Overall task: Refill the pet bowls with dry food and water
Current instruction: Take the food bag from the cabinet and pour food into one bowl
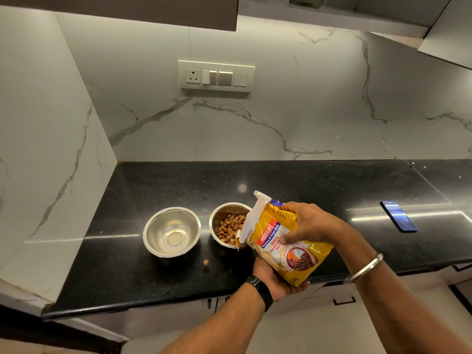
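Cupped under the yellow printed dry-food pouch (286, 241), the left hand (274, 279) bears its base; the right hand (310, 223) wraps pressed fingers over the top. Just beyond those fingers, its torn mouth tips over the kibble-filled steel bowl (229, 224), likely to steer pouring; the empty steel bowl (172, 231) sits farther left.

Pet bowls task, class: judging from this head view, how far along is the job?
Done: the right bowl already holds kibble. In hand: the left hand supports the food bag from below and the right hand grips its top, with the torn mouth tilted over that bowl. Left: the left bowl looks empty, no water visible; one kibble piece lies on the counter.
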Tool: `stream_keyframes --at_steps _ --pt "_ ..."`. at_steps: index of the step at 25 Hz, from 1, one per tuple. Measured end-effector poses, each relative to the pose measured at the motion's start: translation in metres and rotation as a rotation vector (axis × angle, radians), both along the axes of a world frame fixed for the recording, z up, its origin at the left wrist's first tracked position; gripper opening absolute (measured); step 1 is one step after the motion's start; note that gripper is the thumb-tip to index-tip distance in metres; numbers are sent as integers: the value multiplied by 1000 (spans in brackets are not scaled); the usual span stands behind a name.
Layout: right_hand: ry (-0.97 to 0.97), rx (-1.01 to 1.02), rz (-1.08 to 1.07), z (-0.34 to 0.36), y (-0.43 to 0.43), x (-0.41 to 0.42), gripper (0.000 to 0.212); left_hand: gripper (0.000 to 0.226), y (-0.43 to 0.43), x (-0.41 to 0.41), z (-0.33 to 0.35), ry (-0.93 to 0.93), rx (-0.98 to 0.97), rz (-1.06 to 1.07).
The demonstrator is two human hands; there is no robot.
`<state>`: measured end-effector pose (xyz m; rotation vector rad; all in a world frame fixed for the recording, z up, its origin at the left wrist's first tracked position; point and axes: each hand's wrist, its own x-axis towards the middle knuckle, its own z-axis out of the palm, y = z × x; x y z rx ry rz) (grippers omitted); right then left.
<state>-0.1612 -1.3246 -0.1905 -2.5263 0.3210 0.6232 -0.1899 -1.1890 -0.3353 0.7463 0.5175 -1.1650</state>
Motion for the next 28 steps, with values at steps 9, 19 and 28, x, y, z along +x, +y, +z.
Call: stream_keyframes --at_steps 9,19,28 --pt "-122 172 -116 -35 -21 -24 104 82 10 10 -8 -25 120 -23" --pt "-274 368 -218 -73 -34 -57 108 71 5 13 -19 -57 58 184" --pt "-350 690 -342 -89 -38 -79 80 58 10 27 -18 -351 320 243"
